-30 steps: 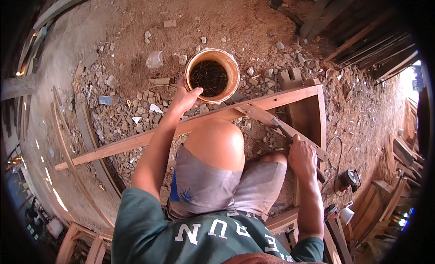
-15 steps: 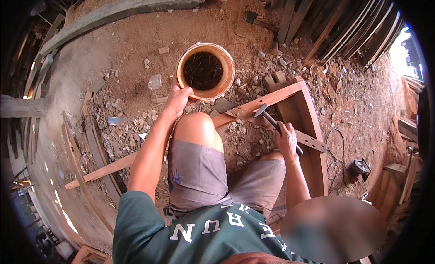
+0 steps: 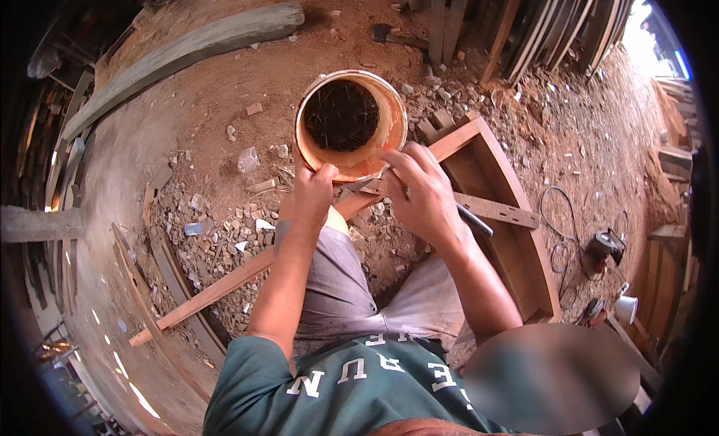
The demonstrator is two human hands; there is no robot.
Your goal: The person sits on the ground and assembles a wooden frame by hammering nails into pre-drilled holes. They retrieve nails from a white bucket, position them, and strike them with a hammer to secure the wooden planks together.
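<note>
A round bucket (image 3: 395, 110) with a pale, orange-stained inner wall stands ahead of my knees, its mouth turned toward me. Dark, thin pieces like nails (image 3: 341, 115) lie at its bottom. My left hand (image 3: 311, 192) is closed on the near rim, thumb on top. At the rim's near right side, my right hand (image 3: 423, 189) has its bent fingers against the bucket. From beneath this hand juts a hammer's dark handle (image 3: 475, 219), over a slotted wooden board; the hammer's head is hidden. A wooden frame with a curved side (image 3: 517, 166) lies at my right.
A long wooden strip (image 3: 217, 288) runs out to the left across rubble. Farther off are a thick beam (image 3: 187, 54), an axe-like tool (image 3: 397, 37) and leaning planks (image 3: 517, 39). A corded power tool (image 3: 603, 247) and a white cup (image 3: 626, 309) are at right.
My right hand has gone from the hammer's handle up and left to the bucket's rim. The bucket's mouth tips more toward me. The whole view has shifted slightly.
</note>
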